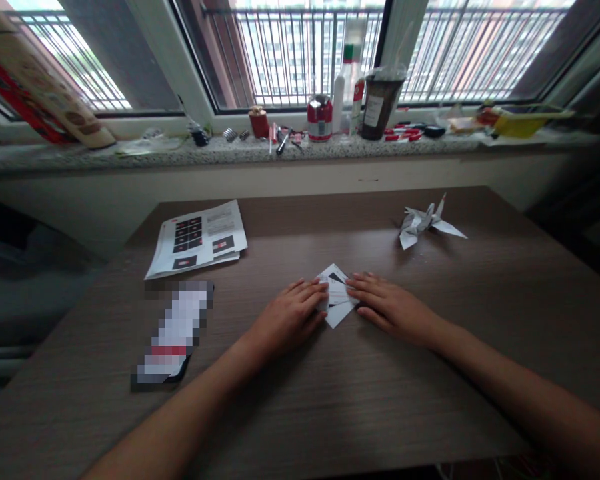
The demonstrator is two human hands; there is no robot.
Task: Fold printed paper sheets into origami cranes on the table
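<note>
A small folded piece of white paper (337,293) with dark print lies on the brown wooden table (430,373). My left hand (290,317) lies flat on the paper's left side, fingers stretched out and pressing it down. My right hand (385,303) lies flat on its right side, fingertips on the paper's edge. Both hands rest on the table with the paper between them. A finished folded paper crane (425,223) stands farther back on the right, apart from both hands.
Printed sheets (197,240) lie at the table's back left, and a blurred flat object (173,337) lies in front of them. The stone windowsill (130,157) behind carries a red can (320,118), bottles, a dark cup (380,103), scissors and small clutter.
</note>
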